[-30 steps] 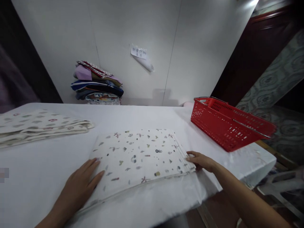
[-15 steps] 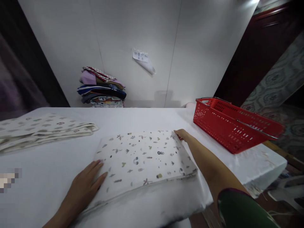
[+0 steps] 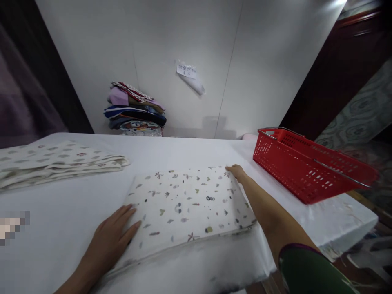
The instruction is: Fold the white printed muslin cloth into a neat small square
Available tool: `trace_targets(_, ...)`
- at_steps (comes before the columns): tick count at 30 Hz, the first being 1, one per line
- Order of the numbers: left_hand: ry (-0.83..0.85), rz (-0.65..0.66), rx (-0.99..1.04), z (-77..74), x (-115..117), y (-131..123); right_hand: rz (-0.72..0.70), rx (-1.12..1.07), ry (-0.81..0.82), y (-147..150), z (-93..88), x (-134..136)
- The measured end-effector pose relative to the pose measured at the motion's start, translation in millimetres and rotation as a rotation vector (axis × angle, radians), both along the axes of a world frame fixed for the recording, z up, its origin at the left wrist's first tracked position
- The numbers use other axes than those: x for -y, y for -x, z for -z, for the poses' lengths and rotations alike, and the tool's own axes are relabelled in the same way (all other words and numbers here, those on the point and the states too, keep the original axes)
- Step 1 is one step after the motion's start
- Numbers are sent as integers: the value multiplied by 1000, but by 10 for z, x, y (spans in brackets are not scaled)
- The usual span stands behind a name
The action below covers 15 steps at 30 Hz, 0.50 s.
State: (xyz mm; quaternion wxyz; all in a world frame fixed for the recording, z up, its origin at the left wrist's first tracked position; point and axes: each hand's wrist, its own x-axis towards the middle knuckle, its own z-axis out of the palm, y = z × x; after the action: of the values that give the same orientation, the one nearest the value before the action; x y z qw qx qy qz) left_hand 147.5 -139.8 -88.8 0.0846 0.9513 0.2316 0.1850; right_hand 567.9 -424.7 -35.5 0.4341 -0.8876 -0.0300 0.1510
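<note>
A folded white cloth printed with small grey, green and brown figures lies in front of me. My left hand rests flat along its left edge, fingers stretched and thumb apart. At the far right corner, my right hand is closed on the cloth's edge; some of its fingers are hidden. The near edge of the cloth shows a fold line, with the white table cover beneath.
A red plastic basket with metal handles stands to the right. Another cream printed cloth lies folded at the left. Against the wall sits a stack of folded clothes. A paper note is taped above.
The view has shifted slightly, so the surroundings sit a little differently in the picture. Both hands keep their places on the cloth, which looks the same.
</note>
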Motion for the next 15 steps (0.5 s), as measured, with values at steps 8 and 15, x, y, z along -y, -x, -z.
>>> trace_targets(8,159,16,-32,-315,146,-4,-61,124,158,28,49,90)
trace_targets(15,356,-271,-102,-708,-342,-633,-112,126,373,-225,191,46)
